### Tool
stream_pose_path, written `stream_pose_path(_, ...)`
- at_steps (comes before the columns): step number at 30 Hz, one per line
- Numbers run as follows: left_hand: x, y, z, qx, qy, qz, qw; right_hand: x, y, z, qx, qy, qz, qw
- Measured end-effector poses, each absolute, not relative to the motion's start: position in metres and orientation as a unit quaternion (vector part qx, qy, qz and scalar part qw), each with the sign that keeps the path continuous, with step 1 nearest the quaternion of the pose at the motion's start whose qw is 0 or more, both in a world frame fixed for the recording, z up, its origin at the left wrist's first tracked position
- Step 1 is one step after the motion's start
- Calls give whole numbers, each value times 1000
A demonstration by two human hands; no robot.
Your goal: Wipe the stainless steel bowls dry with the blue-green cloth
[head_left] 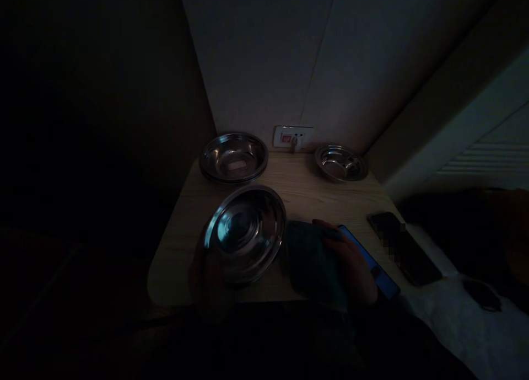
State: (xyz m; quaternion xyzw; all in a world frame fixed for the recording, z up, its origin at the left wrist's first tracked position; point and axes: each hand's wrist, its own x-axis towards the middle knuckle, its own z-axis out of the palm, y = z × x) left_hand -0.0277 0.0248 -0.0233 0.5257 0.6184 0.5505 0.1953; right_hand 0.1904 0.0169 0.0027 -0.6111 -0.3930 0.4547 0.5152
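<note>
The scene is very dark. My left hand [206, 283] grips the lower left rim of a shiny steel bowl [246, 231], which is tilted up toward me over the wooden table [306, 190]. My right hand [351, 261] is closed on a dark teal cloth [309, 261] just right of the bowl, touching or nearly touching its rim. A blue phone [374, 264] lies flat under the right hand's far side.
A stack of steel bowls [233, 156] sits at the back left and a smaller steel bowl [341, 162] at the back right. A wall socket [292, 137] is between them. A black phone [403, 247] lies at the table's right edge, beside white bedding [463, 319].
</note>
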Motion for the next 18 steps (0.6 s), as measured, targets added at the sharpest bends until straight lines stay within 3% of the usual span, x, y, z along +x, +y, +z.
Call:
stream_pose_path(5, -29, 32, -22, 473, 633, 560, 247, 191, 11, 8, -652, -456, 367, 483)
stream_pose_path(10, -26, 37, -11, 403, 614, 597, 321, 190, 3, 16, -595, -623, 198, 469)
stream_pose_path(15, -21, 37, -8, 401, 607, 588, 353, 184, 1, 12, -461, -817, -12, 347)
stream_pose_path(18, -18, 37, -9, 396, 592, 600, 365, 169, 1, 4, -445, -847, -39, 288)
